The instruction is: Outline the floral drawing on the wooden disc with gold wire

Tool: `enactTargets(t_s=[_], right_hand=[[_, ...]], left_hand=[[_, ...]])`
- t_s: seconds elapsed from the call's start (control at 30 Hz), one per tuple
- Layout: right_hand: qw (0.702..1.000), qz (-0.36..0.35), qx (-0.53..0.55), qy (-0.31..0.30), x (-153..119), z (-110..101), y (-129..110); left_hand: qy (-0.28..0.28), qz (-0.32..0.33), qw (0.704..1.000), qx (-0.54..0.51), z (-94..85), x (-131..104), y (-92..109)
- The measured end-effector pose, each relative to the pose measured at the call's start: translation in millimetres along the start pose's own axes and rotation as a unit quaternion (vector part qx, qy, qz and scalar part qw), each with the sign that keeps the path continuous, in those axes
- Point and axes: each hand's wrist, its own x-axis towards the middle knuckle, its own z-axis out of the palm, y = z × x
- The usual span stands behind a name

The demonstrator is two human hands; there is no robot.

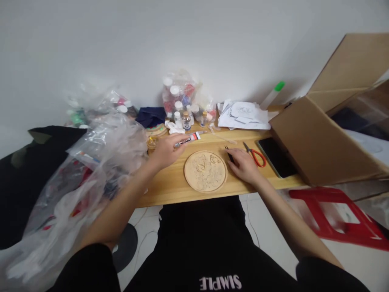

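A round wooden disc point(206, 180) with a line drawing and some gold-coloured outlines lies flat near the table's front edge. Just beyond its upper left, my left hand point(166, 152) is closed around a small tube point(190, 138) with a red, white and black label. To the right of the disc rests my right hand point(244, 165), its fingers closed on black tweezers point(230, 155) whose tips point away from me. Red-handled pliers point(257, 156) lie right of that hand. A jar with gold-coloured contents point(151, 144) stands beside my left hand, partly hidden by it.
Small bottles point(186, 121) and a bag of jars point(176, 93) stand against the wall. Paper sheets point(243, 115) lie at the back. A phone point(276, 157) and an open cardboard box point(331, 142) are on the right; plastic bags point(115, 142) crowd the left.
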Motion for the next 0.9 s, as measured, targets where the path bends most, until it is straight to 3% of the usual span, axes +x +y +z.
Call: enactTargets(t_s=[0.23, 0.4, 0.63, 0.9], right_hand=[[0.999, -0.026, -0.021, -0.028, -2.0, 5.8, 7.0], [0.999, -0.032, -0.041, -0.013, 6.8, -3.0, 7.5], [0.998, -0.018, -0.053, -0.010, 63.4, -9.5, 9.0], [0.982, -0.077, -0.055, -0.162, 129.2, 25.8, -31.2]], left_hand=[[-0.016, -0.088, 0.993, -0.070, 28.9, -32.2, 18.0], [0.019, -0.157, 0.978, -0.134, 44.3, -53.7, 42.4], [0.089, -0.262, 0.939, -0.203, 55.6, -63.2, 52.2], [0.107, -0.331, 0.911, -0.220, 47.8, -59.5, 45.9]])
